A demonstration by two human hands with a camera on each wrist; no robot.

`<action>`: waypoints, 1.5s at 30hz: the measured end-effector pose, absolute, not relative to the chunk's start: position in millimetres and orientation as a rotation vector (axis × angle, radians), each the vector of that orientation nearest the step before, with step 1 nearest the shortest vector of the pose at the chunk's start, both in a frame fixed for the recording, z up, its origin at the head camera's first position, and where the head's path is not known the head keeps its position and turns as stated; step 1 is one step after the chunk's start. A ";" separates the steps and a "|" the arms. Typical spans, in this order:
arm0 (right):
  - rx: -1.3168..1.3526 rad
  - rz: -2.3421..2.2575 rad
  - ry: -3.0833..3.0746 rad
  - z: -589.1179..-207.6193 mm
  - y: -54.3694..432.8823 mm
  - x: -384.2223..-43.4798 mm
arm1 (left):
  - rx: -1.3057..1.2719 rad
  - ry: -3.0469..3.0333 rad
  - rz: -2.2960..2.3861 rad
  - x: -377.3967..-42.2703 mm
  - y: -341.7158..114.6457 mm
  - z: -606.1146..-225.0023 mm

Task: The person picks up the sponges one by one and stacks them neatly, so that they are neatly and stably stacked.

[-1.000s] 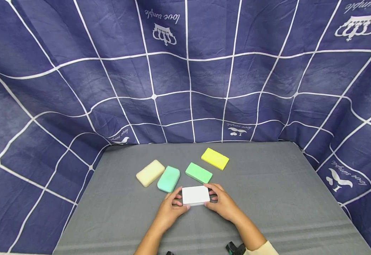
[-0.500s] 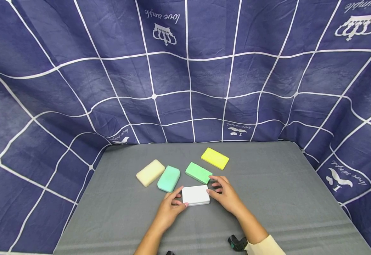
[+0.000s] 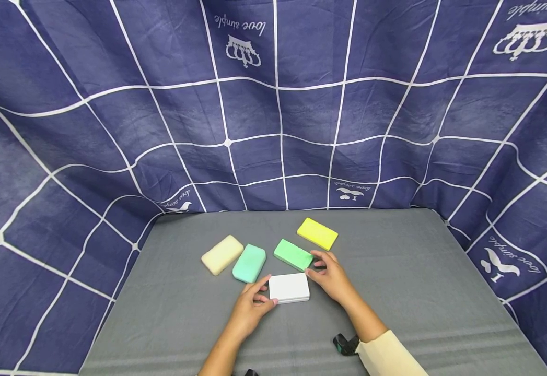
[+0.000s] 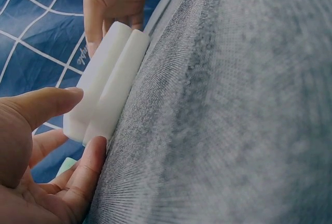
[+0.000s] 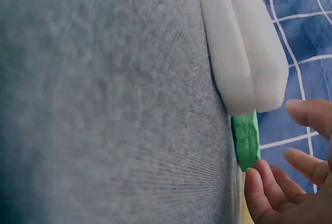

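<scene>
Two white sponges (image 3: 289, 288) lie stacked one on the other near the middle of the table, their seam plain in the left wrist view. My left hand (image 3: 251, 309) holds the stack's left end, thumb at the near corner and a finger at the far one. Beyond the stack lies a green sponge (image 3: 293, 254), its end surface creased in the right wrist view. My right hand (image 3: 330, 277) is at the green sponge's right end, fingers spread and gently bent, fingertips close by it. The right thumb (image 5: 306, 115) stands apart from the white stack's end.
A teal sponge (image 3: 249, 263) and a cream sponge (image 3: 222, 255) lie side by side at the left. Further back is a yellow sponge (image 3: 317, 233). Grey cloth (image 3: 395, 282) covers the table, with a blue checked curtain (image 3: 301, 115) around its back and sides.
My right hand has let go of the white stack's right end and moved away from me to the green sponge's right end. The left hand has stayed at the stack.
</scene>
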State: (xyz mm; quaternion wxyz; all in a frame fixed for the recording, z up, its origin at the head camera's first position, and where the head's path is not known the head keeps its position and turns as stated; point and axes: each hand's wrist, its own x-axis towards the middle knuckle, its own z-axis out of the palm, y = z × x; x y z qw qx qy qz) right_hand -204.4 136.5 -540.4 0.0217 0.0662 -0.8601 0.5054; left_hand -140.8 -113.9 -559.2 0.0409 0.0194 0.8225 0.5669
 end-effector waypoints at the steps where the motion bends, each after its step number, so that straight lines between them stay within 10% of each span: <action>1: 0.200 1.558 -2.672 -540.8 135.9 -205.7 | 0.059 2.517 1.739 -140.8 -113.8 -559.1; 45: 0.054 1.509 -2.808 -551.6 131.1 -225.0 | 0.071 2.517 1.752 -138.7 -114.0 -558.4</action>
